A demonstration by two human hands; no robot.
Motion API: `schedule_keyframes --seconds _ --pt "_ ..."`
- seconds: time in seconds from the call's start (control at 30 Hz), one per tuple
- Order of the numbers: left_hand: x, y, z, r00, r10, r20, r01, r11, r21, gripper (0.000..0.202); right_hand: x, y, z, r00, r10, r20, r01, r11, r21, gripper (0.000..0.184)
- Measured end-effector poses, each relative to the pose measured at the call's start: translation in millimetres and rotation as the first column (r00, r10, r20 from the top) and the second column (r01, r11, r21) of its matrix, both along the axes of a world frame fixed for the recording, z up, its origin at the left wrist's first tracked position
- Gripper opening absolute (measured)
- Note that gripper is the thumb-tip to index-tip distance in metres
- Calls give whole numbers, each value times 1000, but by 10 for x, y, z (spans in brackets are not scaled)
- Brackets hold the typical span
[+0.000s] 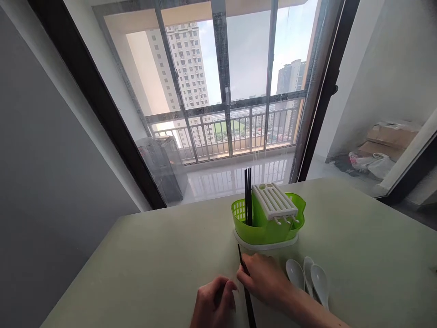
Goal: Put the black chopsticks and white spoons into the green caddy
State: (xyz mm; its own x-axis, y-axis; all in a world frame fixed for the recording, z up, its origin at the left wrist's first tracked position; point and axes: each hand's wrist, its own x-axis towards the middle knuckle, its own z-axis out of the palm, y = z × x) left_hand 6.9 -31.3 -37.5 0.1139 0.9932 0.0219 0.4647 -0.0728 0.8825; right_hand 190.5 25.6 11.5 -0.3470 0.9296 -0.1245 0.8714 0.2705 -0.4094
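My right hand (264,275) is closed on a black chopstick (240,253), whose thin tip points away from me. Below the fingers the dark length (249,310) runs down to the bottom edge; whether it is one chopstick or more I cannot tell. My left hand (215,300), just left of it, is loosely curled with no object visible in it. Beyond both hands stands a green utensil holder (266,234) with a white slotted top (275,200). Black chopsticks (248,205) stand upright in its left compartment. Three white spoons (320,281) lie right of my right hand, partly behind the forearm.
The pale table (164,264) reaches to a glass door, with a railed balcony (235,136) beyond. A grey wall (58,173) flanks the left side. Cardboard boxes (391,139) and plastic bags (378,164) lie on the floor at the right.
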Motion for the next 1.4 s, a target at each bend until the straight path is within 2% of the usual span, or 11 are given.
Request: schedule_keyframes --seconds 0.07,0.13,0.2,0.3,0.37,0.47,0.63,0.8,1.03,1.23,1.4 --pt "-26 11 32 997 -42 63 43 999 -22 46 27 29 99 989 -4 -145 13 998 66 24" --pt "-42 9 79 977 -135 165 145 988 -49 49 37 47 242 965 38 -261 3 988 154 23" --pt "-40 -8 120 933 -220 285 249 966 -69 57 34 45 401 939 97 -331 -13 969 248 24" --pt "-16 -42 146 880 -249 404 305 949 -81 61 18 12 591 899 182 -398 -26 929 368 26" --pt "-3 -51 153 879 -245 409 301 950 -78 58 9 -18 663 873 240 -424 -44 906 422 26" --pt "-4 -28 184 919 -209 335 244 967 -67 55 9 -57 721 835 309 -456 -77 885 459 26" --pt "-12 19 235 954 -138 267 154 987 -39 47 57 -96 851 758 328 -564 -67 899 433 20" --pt "-11 5 201 962 -112 247 110 994 23 40 118 -139 1011 709 323 -627 -61 913 402 14" --pt "-27 3 148 956 -114 269 100 993 67 38 123 -220 1050 726 344 -595 -79 902 425 12" --pt "-31 39 64 957 -103 273 98 995 29 44 133 -266 1085 715 361 -598 -95 899 428 15" --pt "15 27 114 971 -102 217 100 995 20 40 156 -273 1079 736 373 -565 -90 881 465 18"
